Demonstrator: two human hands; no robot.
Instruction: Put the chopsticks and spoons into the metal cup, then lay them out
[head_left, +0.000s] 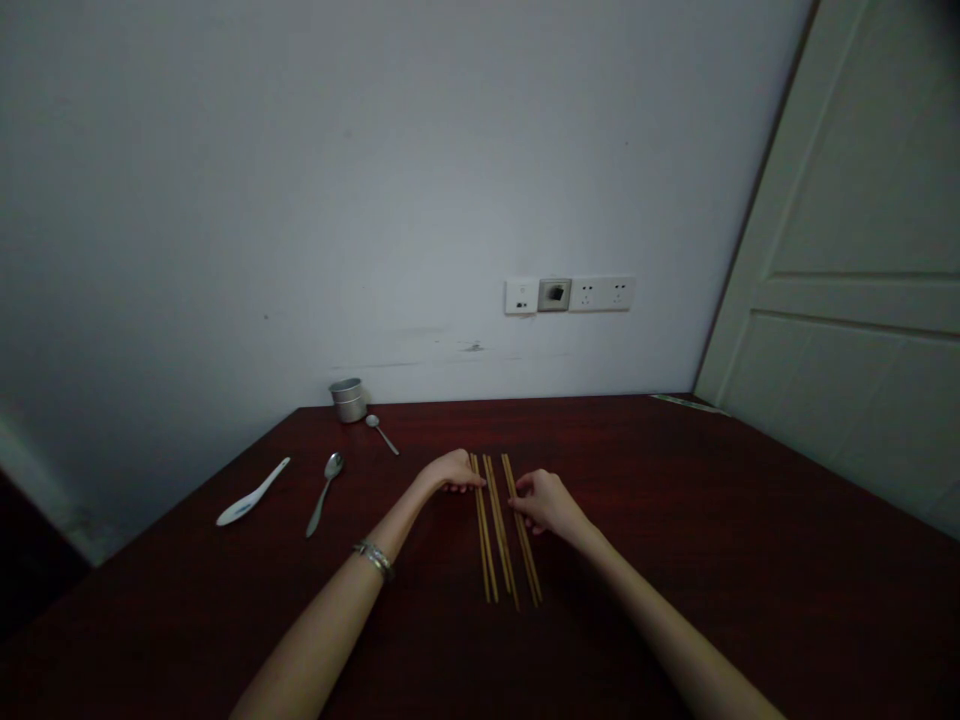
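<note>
Three pairs of wooden chopsticks lie lengthwise side by side in front of me: a left pair (484,550), a middle pair (500,530) and a right pair (527,555). My left hand (452,470), with bracelets on its wrist, is closed at the upper part of the left pair; its thumb crosses over them toward the middle pair, and its other fingers curl partly out of sight. From the other side, my right hand (546,502) pinches the right pair above their middle, thumb and fingertips together. All the chopsticks appear to rest on the dark red table (675,540).
Left of the chopsticks lie a white soup spoon (251,500), a metal spoon (322,497) and a smaller metal spoon (383,435). A metal cup (349,402) stands at the back left, by the wall. A flat strip (690,404) lies along the back right edge.
</note>
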